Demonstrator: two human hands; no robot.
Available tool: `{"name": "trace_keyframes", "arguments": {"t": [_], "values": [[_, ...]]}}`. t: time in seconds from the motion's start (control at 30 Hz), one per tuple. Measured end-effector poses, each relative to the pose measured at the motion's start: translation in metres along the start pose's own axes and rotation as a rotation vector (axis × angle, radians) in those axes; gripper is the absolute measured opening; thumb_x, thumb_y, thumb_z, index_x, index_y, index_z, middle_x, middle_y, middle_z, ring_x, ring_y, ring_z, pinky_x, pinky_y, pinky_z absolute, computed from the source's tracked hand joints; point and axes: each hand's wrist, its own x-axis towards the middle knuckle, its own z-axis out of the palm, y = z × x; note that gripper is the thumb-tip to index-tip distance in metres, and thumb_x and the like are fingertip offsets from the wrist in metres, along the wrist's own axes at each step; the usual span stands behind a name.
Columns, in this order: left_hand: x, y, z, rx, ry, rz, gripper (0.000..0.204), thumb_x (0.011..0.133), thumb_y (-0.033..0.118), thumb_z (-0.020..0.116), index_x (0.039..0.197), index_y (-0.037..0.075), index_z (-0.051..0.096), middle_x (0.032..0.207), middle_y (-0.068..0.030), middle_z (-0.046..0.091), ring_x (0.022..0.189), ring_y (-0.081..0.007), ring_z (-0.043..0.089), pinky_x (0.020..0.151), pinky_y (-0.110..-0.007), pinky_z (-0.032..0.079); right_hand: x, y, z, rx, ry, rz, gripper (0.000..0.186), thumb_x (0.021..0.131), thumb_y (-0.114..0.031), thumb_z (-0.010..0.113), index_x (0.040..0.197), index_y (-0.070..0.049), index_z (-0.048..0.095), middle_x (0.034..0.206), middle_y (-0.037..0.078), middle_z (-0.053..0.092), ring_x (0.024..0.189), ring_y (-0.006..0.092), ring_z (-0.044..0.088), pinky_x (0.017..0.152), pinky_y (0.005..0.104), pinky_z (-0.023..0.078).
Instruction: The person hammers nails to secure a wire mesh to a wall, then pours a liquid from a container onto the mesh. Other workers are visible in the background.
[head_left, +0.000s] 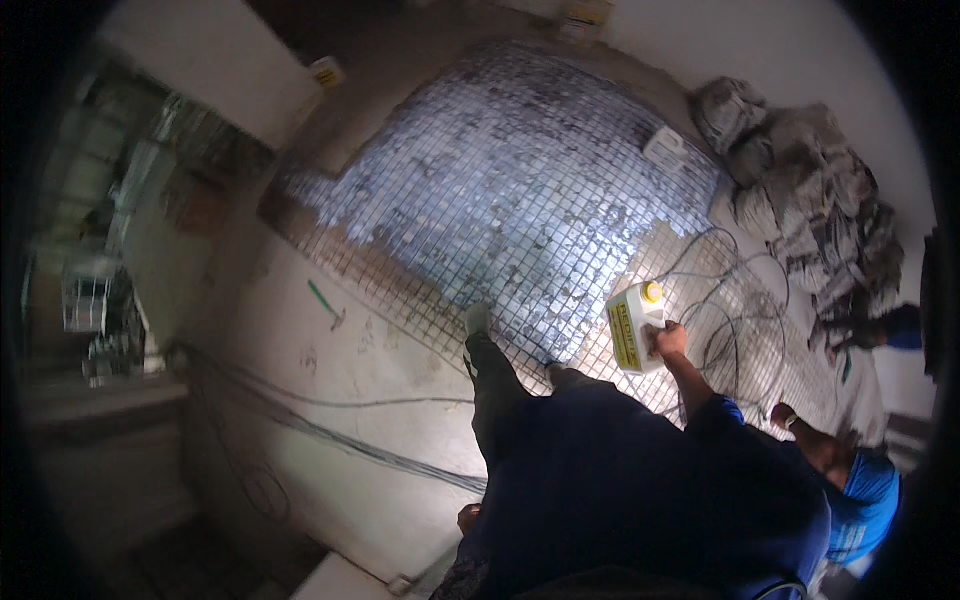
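Note:
My right hand (668, 338) grips a white plastic jug (632, 315) with a yellow cap, held over the lower right part of a gridded mesh (380, 280). Much of the floor under the grid has a silvery, blotchy coating (510, 170). My left hand (468, 518) shows only in small part beside my dark clothing at the bottom; its fingers are not clear. My shoes (477, 320) rest at the near edge of the mesh. Loose cables (730, 295) loop beside the jug.
Grey sacks (800, 190) pile along the right wall, near another white jug (663, 147). A green-handled tool (322, 300) and cables (330, 440) lie on the left floor. A co-worker in blue (865, 500) is at lower right; another person's hands (838, 335) show farther up. Containers (328, 72) stand behind.

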Motion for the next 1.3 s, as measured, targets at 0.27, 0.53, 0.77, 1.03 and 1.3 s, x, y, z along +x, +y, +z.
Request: {"name": "trace_keyframes", "arguments": {"t": [0.27,0.53,0.77,1.03,1.3], "values": [[0.275,0.283,-0.261,0.366,0.126,0.457,0.029,0.073,0.007,0.063,0.101,0.011,0.069,0.077,-0.0126,0.071,0.07,-0.0297,0.068,0.067,-0.04,0.055,0.013,-0.078,0.025,0.307,0.179,0.288,0.026,0.069,-0.007,0.067,0.091,0.006,0.067,0.073,0.016,0.067,0.054,0.0224,0.066,0.046,0.0371,0.052],[0.445,0.668,-0.286,0.551,0.013,0.589,0.039,0.069,0.0,0.064,0.107,0.005,0.067,0.101,-0.0139,0.07,0.091,-0.0286,0.068,0.079,-0.039,0.055,0.084,-0.061,0.09,0.123,0.401,0.527,0.014,0.069,-0.009,0.067,0.078,0.001,0.063,0.075,0.015,0.065,0.059,0.0222,0.063,0.044,0.0357,0.048],[0.444,0.925,-0.066,0.699,-0.537,0.874,0.039,0.076,0.004,0.058,0.114,0.004,0.065,0.115,-0.0176,0.065,0.11,-0.0333,0.061,0.098,-0.043,0.047,0.146,-0.095,0.108,0.576,0.376,0.85,0.04,0.066,-0.034,0.078,0.081,0.001,0.065,0.074,0.018,0.068,0.063,0.0285,0.069,0.057,0.0413,0.056],[0.415,1.003,0.204,1.708,-1.279,1.237,0.032,0.077,0.013,0.061,0.109,0.015,0.064,0.104,-0.0168,0.065,0.1,-0.0339,0.063,0.085,-0.047,0.051,0.207,-0.161,0.104,0.644,0.549,0.889,0.023,0.073,-0.016,0.065,0.085,0.004,0.065,0.073,0.017,0.067,0.065,0.0266,0.068,0.054,0.0379,0.052],[0.473,1.15,0.257,1.989,-2.108,0.296,0.038,0.077,0.012,0.056,0.114,0.006,0.062,0.11,-0.0208,0.065,0.11,-0.033,0.061,0.096,-0.043,0.046,0.305,-0.269,0.072,0.983,0.715,1.136,0.024,0.073,-0.008,0.058,0.092,0.007,0.062,0.072,0.01,0.064,0.054,0.017,0.06,0.049,0.032,0.048]]}}
